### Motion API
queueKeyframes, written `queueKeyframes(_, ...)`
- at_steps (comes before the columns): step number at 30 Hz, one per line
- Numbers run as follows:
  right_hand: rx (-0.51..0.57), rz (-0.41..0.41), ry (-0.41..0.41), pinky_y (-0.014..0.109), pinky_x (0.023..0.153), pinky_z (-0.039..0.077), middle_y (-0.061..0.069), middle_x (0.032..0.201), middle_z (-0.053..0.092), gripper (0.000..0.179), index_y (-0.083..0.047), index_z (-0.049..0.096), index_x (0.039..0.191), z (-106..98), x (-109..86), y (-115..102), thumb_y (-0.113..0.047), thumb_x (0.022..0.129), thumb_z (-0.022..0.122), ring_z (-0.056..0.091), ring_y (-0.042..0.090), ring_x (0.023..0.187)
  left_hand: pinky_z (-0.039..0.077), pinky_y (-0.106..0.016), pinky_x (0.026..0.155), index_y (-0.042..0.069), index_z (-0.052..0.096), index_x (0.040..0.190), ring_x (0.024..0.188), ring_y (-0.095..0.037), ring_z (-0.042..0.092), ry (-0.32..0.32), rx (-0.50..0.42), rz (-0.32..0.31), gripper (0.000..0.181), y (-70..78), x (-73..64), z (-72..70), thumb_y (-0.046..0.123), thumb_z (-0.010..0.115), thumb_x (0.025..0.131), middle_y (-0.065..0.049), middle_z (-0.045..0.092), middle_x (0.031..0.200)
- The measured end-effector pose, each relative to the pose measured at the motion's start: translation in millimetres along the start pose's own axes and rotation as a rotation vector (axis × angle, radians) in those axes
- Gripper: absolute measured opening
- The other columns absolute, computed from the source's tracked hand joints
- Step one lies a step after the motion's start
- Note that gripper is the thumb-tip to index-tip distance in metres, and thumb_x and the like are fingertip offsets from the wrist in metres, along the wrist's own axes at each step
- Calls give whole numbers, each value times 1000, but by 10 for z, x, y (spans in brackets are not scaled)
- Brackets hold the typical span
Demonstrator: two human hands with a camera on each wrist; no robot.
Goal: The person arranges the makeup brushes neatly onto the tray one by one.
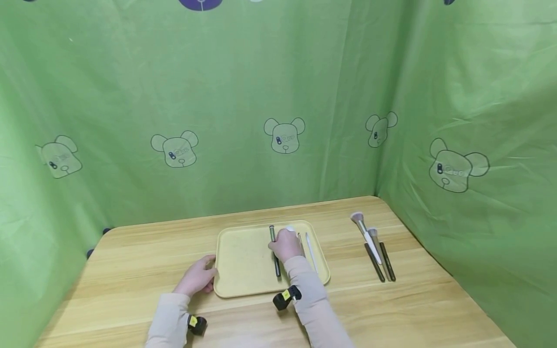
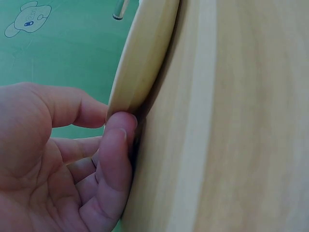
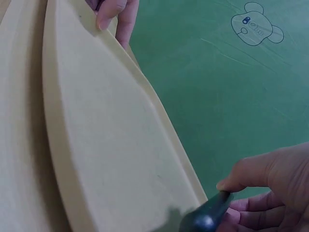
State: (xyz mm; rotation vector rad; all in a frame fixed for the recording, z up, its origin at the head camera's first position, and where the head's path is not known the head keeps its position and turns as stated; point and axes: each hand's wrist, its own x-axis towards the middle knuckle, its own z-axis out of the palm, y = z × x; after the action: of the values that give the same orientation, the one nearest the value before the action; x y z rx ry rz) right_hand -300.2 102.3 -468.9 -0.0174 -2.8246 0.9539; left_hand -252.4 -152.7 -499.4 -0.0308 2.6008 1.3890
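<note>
The left hand (image 1: 199, 276) pinches the left rim of a yellow rectangular tray (image 1: 243, 261), thumb above and fingers around the edge in the left wrist view. Over the tray, the right hand (image 1: 287, 245) holds a slim dark-handled makeup brush (image 1: 277, 267) between thumb and fingers. Its dark, rounded handle end (image 3: 205, 217) shows close up in the right wrist view. Beside the right hand, a thin brown stick-like tool (image 1: 301, 244) and a slender white pointed tool (image 1: 311, 252) lie on the tray's right side. A white tip (image 1: 290, 228) shows just beyond the hand, the rest hidden.
Right of the tray, several makeup brushes lie grouped on the wooden table (image 1: 391, 309), among them a white-handled brush (image 1: 373, 246) and a dark-handled brush (image 1: 387, 263). Green curtains (image 1: 235, 188) with bear prints hang behind and along both sides of the table.
</note>
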Motion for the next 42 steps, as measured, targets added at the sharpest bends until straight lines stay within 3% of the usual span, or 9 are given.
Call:
queueKeyframes(14, -61, 14, -2, 25, 45, 37, -3, 54, 40, 38, -15, 39, 57, 75, 4, 51, -10, 77, 70, 44, 15, 49, 51, -25, 49, -1, 38, 146, 52, -15, 52, 2, -6, -8, 60, 34, -20, 11, 8, 52, 89, -8, 57, 67)
queueKeyframes(28, -113, 8, -17, 27, 46, 43, 2, 56, 52, 23, -9, 55, 62, 122, -17, 33, -9, 77, 72, 49, 16, 50, 51, -25, 48, -1, 38, 146, 52, -15, 52, 7, -9, -5, 60, 10, -15, 11, 8, 52, 89, -8, 57, 67)
queueKeyframes(42, -121, -28, -21, 28, 47, 45, 4, 58, 57, 20, -7, 57, 63, 156, -17, 16, -6, 77, 72, 50, 16, 50, 50, -25, 48, -1, 38, 146, 51, -15, 52, 9, -15, -8, 59, 14, -23, 3, 7, 52, 89, -8, 57, 66)
